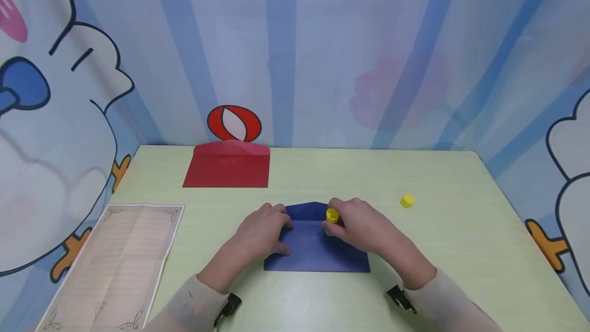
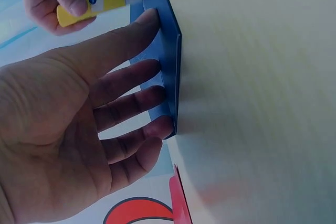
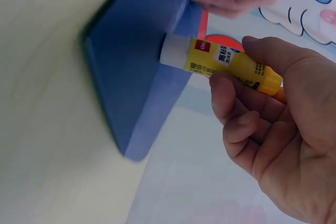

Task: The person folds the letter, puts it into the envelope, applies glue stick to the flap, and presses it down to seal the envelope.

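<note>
A dark blue envelope [image 1: 318, 257] lies on the table with its flap [image 1: 306, 212] opened away from the person. My right hand [image 1: 364, 224] pinches a yellow glue stick [image 3: 226, 62] between thumb and fingers, its white end down against the envelope near the flap fold. My left hand [image 1: 262, 229] rests on the envelope's left side, fingertips pressing the paper, thumb nearer the front edge. In the left wrist view the fingers [image 2: 131, 100] are only slightly bent against the blue paper.
A yellow cap [image 1: 407, 201] sits on the table [image 1: 451, 204] to the right. Toward the back left lies a red envelope [image 1: 226, 170] with its flap raised. A creased, lined letter sheet [image 1: 115, 265] covers the table's left side. Behind hangs a printed curtain [image 1: 318, 55].
</note>
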The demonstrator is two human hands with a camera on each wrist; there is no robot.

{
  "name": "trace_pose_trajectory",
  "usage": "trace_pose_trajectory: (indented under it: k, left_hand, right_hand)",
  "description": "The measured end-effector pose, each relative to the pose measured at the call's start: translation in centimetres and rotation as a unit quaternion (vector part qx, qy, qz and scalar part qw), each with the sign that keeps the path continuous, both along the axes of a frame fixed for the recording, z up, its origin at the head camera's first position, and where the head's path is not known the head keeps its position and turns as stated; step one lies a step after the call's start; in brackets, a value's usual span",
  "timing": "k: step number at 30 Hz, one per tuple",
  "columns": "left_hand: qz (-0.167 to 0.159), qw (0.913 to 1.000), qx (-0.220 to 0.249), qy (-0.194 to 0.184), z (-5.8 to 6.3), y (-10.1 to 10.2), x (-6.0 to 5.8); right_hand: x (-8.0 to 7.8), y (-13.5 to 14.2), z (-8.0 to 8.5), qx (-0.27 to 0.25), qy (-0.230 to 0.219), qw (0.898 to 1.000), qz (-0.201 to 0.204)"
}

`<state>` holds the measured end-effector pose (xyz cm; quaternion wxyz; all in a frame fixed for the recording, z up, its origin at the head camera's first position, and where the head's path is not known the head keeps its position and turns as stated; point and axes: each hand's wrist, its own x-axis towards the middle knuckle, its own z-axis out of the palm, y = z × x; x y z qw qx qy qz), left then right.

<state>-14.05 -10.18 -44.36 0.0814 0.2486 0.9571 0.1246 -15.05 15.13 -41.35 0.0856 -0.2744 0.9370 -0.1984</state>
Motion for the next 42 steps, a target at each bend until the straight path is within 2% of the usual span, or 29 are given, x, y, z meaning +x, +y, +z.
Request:
trace_pose_trajectory:
  k: [8, 12, 15, 18, 21, 26, 28, 31, 33, 35, 38, 42]
  left_hand:
    - [0.005, 1.0, -0.004, -0.001, -0.1, 0.1, -0.1]
    - [0.007, 1.0, 0.0, -0.002, -0.1, 0.0, -0.1]
    - [0.008, 1.0, -0.004, -0.003, -0.1, 0.2, -0.2]
    - [0.008, 0.9999, -0.014, -0.003, 0.0, 0.2, -0.2]
    - [0.004, 0.9997, -0.024, -0.002, 0.1, 0.3, -0.2]
    - [0.003, 0.9997, -0.025, -0.002, 0.3, 0.3, -0.1]
    - [0.009, 0.9999, 0.002, -0.005, 0.6, 0.3, -0.2]
    - [0.028, 0.9951, 0.092, -0.025, 1.3, 0.5, -0.4]
    - [0.035, 0.9827, 0.177, -0.042, 1.9, 0.8, -0.5]
    - [0.041, 0.9623, 0.262, -0.061, 2.4, 1.2, -0.7]
    - [0.049, 0.9215, 0.376, -0.085, 3.1, 2.0, -1.0]
    - [0.081, 0.8632, 0.486, -0.108, 3.7, 3.3, -1.3]
  right_hand:
    - [-0.1, -3.0, -0.7, -0.026, 0.012, 0.999, 0.02]
    - [-0.2, -3.4, -0.9, -0.046, 0.0, 0.999, 0.019]
    - [-0.3, -2.7, -0.7, -0.087, -0.01, 0.996, 0.009]
    - [-0.3, -1.7, -0.2, -0.154, -0.012, 0.988, -0.009]
    - [-0.5, -0.6, 0.2, -0.228, -0.014, 0.973, -0.031]
    - [-0.8, 0.6, 0.7, -0.337, -0.054, 0.937, -0.077]
    - [-1.0, 0.8, 0.8, -0.378, -0.078, 0.918, -0.091]
    - [-1.1, 0.8, 0.9, -0.441, -0.116, 0.884, -0.105]
    - [-1.1, 0.7, 1.0, -0.482, -0.142, 0.858, -0.105]
    - [-1.0, 0.4, 1.0, -0.522, -0.17, 0.83, -0.101]
    - [-0.8, -0.4, 1.0, -0.57, -0.213, 0.789, -0.087]
    - [-0.4, -1.4, 0.7, -0.623, -0.268, 0.731, -0.076]
